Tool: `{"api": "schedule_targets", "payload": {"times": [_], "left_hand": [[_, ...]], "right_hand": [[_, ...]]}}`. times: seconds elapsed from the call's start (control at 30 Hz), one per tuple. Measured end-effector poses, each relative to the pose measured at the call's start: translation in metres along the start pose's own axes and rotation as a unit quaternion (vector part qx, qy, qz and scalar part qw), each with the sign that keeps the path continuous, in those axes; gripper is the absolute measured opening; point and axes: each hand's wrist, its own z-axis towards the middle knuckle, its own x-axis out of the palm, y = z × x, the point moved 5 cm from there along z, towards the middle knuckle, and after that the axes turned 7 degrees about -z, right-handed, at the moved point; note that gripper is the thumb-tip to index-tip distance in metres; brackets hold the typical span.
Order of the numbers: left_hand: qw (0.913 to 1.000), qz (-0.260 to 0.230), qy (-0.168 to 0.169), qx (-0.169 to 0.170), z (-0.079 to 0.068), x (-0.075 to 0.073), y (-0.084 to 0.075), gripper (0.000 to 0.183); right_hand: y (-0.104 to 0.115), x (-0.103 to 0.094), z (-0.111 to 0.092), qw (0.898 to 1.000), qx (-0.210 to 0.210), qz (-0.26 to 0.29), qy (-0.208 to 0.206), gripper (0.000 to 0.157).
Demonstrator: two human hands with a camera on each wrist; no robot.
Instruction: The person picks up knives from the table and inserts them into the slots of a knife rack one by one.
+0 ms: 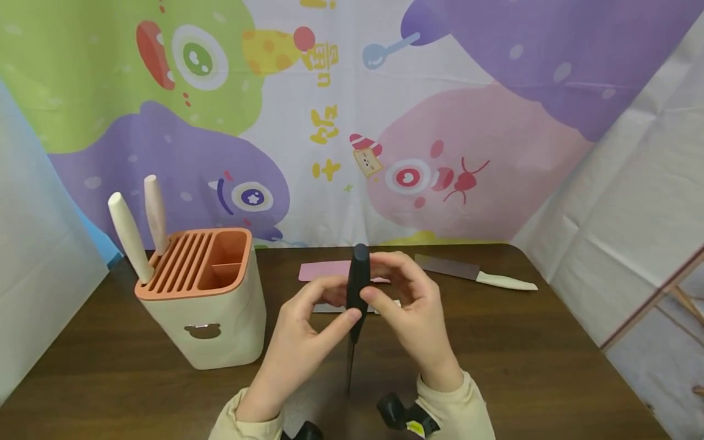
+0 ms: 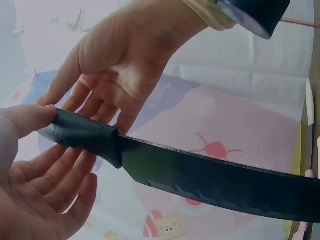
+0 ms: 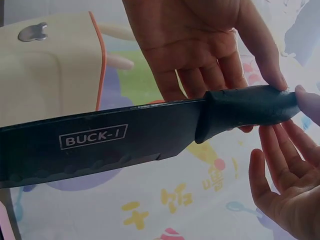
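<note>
A black kitchen knife (image 1: 360, 275) hangs blade down above the table, handle end up, between the two hands. My left hand (image 1: 305, 330) pinches its handle from the left, thumb against the near side. From the right, the thumb and fingers of my right hand (image 1: 415, 305) grip the same handle. The wide dark blade (image 3: 150, 125) shows a boxed "BUCK-1" marking in the right wrist view. In the left wrist view the other face of the blade (image 2: 220, 175) is plain, with small dimples along its edge.
A cream knife block (image 1: 231, 330) with an orange slotted top stands at the left, holding two light-handled knives (image 1: 129, 235). Behind the hands lie a pink blade (image 1: 324, 269) and a partly hidden metal blade (image 1: 328, 308). A cream-handled knife (image 1: 503, 281) lies at the back right.
</note>
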Motion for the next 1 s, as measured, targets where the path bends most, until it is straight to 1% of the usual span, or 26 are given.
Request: {"api": "schedule_targets", "payload": {"times": [0.17,0.27,0.4,0.5,0.73,0.83,1.0], "left_hand": [[0.9996,-0.026,-0.006,-0.003,0.0,0.002,-0.002,0.036],[0.9992,-0.038,-0.003,-0.007,0.0,0.002,-0.003,0.037],[0.999,-0.044,0.002,-0.002,0.0,0.003,-0.004,0.038],[0.9991,-0.041,0.001,0.008,-0.001,0.002,-0.005,0.04],[0.9993,-0.038,-0.005,-0.002,-0.001,-0.003,-0.003,0.041],[0.9993,-0.035,-0.009,0.009,0.0,-0.005,-0.004,0.043],[0.9996,-0.018,0.0,0.019,0.002,-0.008,-0.005,0.047]], "right_hand": [[0.001,-0.001,-0.001,1.0,-0.004,0.01,-0.002,0.037],[0.002,0.0,-0.001,1.0,-0.008,0.017,-0.002,0.038],[0.002,0.001,-0.001,1.0,-0.008,0.019,-0.001,0.039],[0.001,0.001,-0.002,1.0,-0.003,0.016,0.001,0.037],[0.001,0.002,-0.002,1.0,-0.001,0.004,0.001,0.029],[0.0,0.001,-0.002,1.0,-0.003,-0.003,-0.001,0.024],[-0.004,-0.005,-0.001,0.999,0.009,-0.03,-0.007,0.019]]}}
